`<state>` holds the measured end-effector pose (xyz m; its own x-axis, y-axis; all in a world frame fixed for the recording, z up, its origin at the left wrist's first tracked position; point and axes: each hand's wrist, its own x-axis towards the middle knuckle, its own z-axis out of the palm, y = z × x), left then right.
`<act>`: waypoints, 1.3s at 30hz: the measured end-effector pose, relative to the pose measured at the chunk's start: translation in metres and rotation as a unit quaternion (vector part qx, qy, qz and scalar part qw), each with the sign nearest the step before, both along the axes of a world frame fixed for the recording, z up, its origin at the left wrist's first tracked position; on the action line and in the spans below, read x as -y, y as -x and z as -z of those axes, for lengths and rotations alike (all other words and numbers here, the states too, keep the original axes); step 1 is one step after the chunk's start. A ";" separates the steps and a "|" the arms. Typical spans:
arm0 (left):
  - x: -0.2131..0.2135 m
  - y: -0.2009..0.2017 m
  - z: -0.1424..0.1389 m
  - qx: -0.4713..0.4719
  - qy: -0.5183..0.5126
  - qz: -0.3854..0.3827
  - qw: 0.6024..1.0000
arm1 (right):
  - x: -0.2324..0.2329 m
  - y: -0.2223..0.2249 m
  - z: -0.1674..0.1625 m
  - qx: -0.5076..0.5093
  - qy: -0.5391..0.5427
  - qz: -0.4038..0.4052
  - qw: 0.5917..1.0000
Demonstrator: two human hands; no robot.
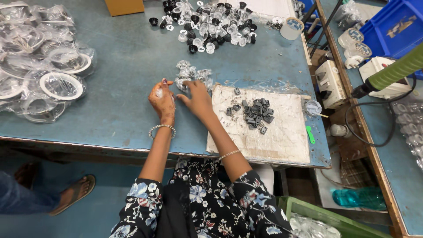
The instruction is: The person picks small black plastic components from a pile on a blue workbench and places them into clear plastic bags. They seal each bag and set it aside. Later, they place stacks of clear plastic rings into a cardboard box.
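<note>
My left hand (161, 99) rests on the blue table (128, 66), its fingers curled around a small clear plastic piece. My right hand (196, 98) is just beside it, fingers pinched at the edge of a small cluster of clear plastic pieces (192, 74). The fingertips of both hands nearly meet. To the right of my right hand lies a worn white board (264, 136) with a heap of small grey metal clips (255, 112) on it.
A pile of black and clear caps (207, 24) lies at the far edge. Bagged white rings (42, 61) fill the left side. A tape roll (292, 27), a white switch box (328, 77), a green-handled tool (394, 72), blue bins (392, 26) and another person's sandalled foot (72, 194) are around.
</note>
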<state>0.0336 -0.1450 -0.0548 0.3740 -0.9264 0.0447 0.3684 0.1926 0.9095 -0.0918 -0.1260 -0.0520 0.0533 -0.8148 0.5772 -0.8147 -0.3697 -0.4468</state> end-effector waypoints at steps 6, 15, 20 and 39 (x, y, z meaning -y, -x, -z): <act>-0.003 -0.003 -0.004 0.081 0.083 0.055 0.992 | 0.016 -0.002 0.009 0.023 -0.049 0.027 0.998; -0.012 0.008 -0.008 0.222 0.096 0.334 0.911 | -0.042 0.074 0.006 0.422 -0.178 -0.114 0.882; -0.016 0.015 -0.010 0.251 0.116 0.348 0.896 | -0.058 0.078 0.008 0.464 -0.120 -0.159 0.863; -0.017 0.029 -0.008 0.279 0.054 0.402 0.871 | -0.067 0.085 0.006 0.428 -0.122 -0.096 0.890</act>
